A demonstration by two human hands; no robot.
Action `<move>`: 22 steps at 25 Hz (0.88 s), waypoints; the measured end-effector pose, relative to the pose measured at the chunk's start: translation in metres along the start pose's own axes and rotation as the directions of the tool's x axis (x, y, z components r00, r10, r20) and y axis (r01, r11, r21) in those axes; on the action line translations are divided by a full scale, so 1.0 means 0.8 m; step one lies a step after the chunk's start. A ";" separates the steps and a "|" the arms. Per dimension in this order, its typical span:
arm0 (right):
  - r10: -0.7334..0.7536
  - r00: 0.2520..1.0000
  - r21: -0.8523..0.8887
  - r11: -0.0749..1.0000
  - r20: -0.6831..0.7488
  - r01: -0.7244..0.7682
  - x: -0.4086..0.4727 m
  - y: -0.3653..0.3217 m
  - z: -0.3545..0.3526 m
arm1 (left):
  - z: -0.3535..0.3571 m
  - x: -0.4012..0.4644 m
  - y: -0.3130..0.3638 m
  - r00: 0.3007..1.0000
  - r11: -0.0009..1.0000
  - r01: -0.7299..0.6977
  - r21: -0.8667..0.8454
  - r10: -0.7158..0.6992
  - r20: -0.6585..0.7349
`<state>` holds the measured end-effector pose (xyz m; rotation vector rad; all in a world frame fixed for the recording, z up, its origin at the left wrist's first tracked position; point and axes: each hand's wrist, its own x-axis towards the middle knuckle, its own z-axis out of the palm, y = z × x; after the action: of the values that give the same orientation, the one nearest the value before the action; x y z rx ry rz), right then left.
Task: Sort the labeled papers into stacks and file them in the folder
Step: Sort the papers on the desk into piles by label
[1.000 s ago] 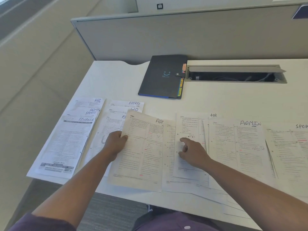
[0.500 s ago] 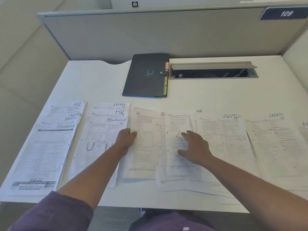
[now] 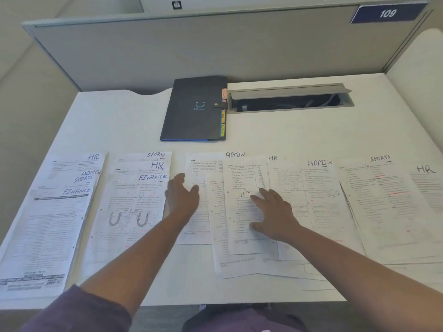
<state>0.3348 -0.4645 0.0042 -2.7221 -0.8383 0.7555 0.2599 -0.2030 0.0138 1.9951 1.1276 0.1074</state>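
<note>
Labeled papers lie in a row across the near half of the white desk (image 3: 124, 121). At far left is a stack topped FINANCE (image 3: 48, 226), then a second FINANCE-topped stack (image 3: 129, 207). In the middle lies an ADMIN sheet (image 3: 203, 164), partly under overlapping unlabeled sheets (image 3: 239, 212). To the right are an HR sheet (image 3: 272, 158), another ADMIN sheet (image 3: 318, 195), a SPORTS sheet (image 3: 383, 200) and an HR sheet (image 3: 429, 183). My left hand (image 3: 181, 197) hovers open over the middle ADMIN sheet's left edge. My right hand (image 3: 273, 214) presses flat on the overlapping sheets. A closed black folder (image 3: 194, 109) with colored tabs lies behind.
A grey cable tray (image 3: 290, 98) with its lid raised is set into the desk right of the folder. A grey partition wall (image 3: 215, 44) closes the back and a white panel (image 3: 417, 68) the right side. The desk's left edge runs beside the far-left stack.
My left hand let go of the ADMIN sheet, which now lies flat with its label showing. The right hand stayed pressed on the middle sheets. The view shifted right and up.
</note>
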 end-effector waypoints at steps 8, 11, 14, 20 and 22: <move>0.062 0.994 -0.019 0.998 0.087 -0.060 0.004 0.005 -0.006 | 0.037 -0.050 0.003 0.946 0.966 0.246 -0.085 -0.220 0.239; 0.052 0.995 -0.028 0.998 0.084 -0.050 0.002 0.007 -0.002 | 0.043 -0.054 0.011 0.933 0.945 0.305 -0.117 -0.272 0.236; 0.043 0.997 0.013 0.999 0.059 -0.044 0.000 0.010 -0.003 | 0.045 -0.055 0.016 0.939 0.950 0.274 -0.151 -0.231 0.255; 0.018 0.999 0.010 1.000 0.045 -0.019 -0.007 0.022 -0.008 | 0.023 -0.045 0.023 0.984 0.980 0.161 -0.114 -0.150 0.098; 0.004 0.999 0.002 1.000 0.054 -0.004 -0.009 0.026 -0.009 | 0.008 -0.030 0.018 0.991 0.991 0.134 -0.027 -0.133 0.022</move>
<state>0.3435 -0.4863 0.0064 -2.7133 -0.8432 0.8338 0.2581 -0.2282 0.0266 1.8863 1.2361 0.0334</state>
